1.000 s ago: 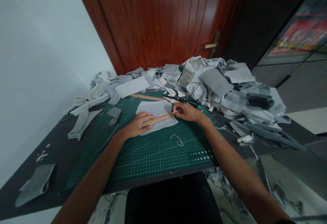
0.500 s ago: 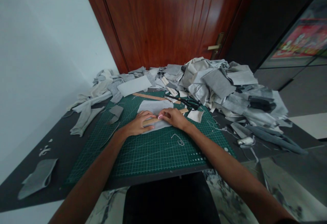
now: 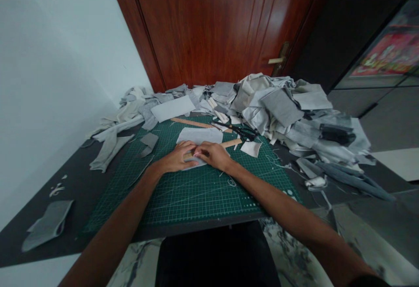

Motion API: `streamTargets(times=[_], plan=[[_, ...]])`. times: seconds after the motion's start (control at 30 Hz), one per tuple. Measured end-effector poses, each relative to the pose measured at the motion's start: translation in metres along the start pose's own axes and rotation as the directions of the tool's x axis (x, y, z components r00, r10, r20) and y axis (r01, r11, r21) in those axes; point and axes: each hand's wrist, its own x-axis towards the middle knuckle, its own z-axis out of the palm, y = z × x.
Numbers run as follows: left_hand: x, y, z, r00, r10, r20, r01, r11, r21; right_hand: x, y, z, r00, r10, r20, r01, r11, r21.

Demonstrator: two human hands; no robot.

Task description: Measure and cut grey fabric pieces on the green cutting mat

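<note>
Right hand point(image 3: 212, 154), pinching a small pinkish-white piece point(image 3: 197, 154), now sits farther left along the flat tan wooden ruler point(image 3: 233, 142), close to the left hand point(image 3: 179, 156) spread over it on light-grey cloth point(image 3: 199, 135), so 1 pass seems nearly through.

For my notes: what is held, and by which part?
The left hand presses the wooden ruler near its left end; the right hand pinches a small pinkish piece, part unclear.
</note>
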Motion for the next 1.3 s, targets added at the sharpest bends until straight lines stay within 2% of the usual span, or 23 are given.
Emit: streamTargets(times=[0.3, 0.53, 0.7, 0.83, 1.0, 1.3], plan=[[0.001, -0.001, 0.0, 1.0, -0.013, 0.011, 0.012, 1.0, 0.004, 0.001, 0.001, 0.003, 1.0, -0.009, 0.018, 0.01, 0.999, -0.048], [-0.001, -0.005, 0.0, 1.0, 0.007, 0.011, -0.007, 1.0, -0.006, 0.001, -0.001, -0.005, 0.999, 0.002, 0.043, 0.004, 0.992, -0.129], [-0.002, -0.006, 0.0, 1.0, 0.011, 0.016, -0.011, 1.0, 0.003, 0.001, 0.005, -0.013, 0.998, 0.027, 0.049, -0.021, 0.993, -0.117], [-0.003, -0.006, 0.001, 1.0, -0.008, 0.02, 0.008, 1.0, 0.0, -0.001, 0.013, -0.021, 0.998, 0.035, 0.06, -0.026, 0.99, -0.137], [-0.005, -0.004, 0.0, 0.998, -0.042, 0.04, 0.042, 0.999, 0.014, -0.007, 0.021, -0.036, 0.992, 0.101, 0.073, -0.086, 0.978, -0.192], [-0.006, -0.003, -0.002, 0.998, -0.022, 0.054, 0.019, 0.999, 0.047, -0.018, 0.036, -0.067, 0.983, 0.171, 0.06, -0.151, 0.957, -0.249]])
